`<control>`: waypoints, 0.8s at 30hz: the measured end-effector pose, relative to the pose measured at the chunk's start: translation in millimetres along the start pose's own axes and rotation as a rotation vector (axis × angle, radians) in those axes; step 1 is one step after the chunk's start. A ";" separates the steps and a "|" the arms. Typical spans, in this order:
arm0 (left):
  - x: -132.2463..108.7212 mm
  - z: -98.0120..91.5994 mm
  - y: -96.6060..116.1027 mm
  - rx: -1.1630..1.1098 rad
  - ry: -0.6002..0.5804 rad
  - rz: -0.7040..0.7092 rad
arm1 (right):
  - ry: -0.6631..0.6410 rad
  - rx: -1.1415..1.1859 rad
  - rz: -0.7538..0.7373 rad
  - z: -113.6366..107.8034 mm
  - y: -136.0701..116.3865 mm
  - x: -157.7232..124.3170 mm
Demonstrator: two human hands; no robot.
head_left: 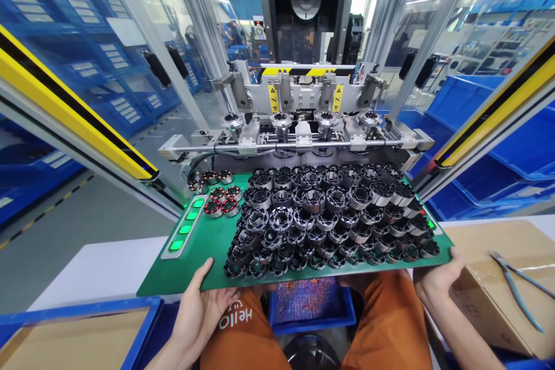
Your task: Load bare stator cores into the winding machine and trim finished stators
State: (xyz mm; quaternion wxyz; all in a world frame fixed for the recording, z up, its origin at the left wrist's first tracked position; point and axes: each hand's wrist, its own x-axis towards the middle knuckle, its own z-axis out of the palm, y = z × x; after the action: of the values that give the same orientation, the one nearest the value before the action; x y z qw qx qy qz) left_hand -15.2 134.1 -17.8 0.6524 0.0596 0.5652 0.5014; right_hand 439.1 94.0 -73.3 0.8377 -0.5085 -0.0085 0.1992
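Note:
A green work board (212, 243) lies in front of me, heaped with several dark metal ring-shaped parts (321, 214). My left hand (202, 306) grips the board's near left edge, thumb on top and fingers underneath. My right hand (436, 280) holds the near right corner the same way. A few copper-wound rings (219, 193) sit apart at the board's back left. Behind the pile, a machine fixture (303, 127) carries a row of the same parts on posts.
Lit green buttons (186, 225) run along the board's left side. A cardboard box (498, 277) with pliers (515, 286) on it stands at the right. A blue bin (312, 306) sits between my knees. Yellow-striped guard posts (78, 110) flank the machine.

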 end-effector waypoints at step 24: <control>3.1 -4.6 -2.3 0.022 -0.033 0.035 | -0.009 0.022 0.001 -3.1 2.4 3.3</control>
State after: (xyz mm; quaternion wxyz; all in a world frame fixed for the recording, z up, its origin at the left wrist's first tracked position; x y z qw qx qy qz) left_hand -18.0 132.9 -23.1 0.6520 0.0851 0.5586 0.5056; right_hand 442.0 93.5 -77.5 0.8431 -0.4983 -0.0099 0.2020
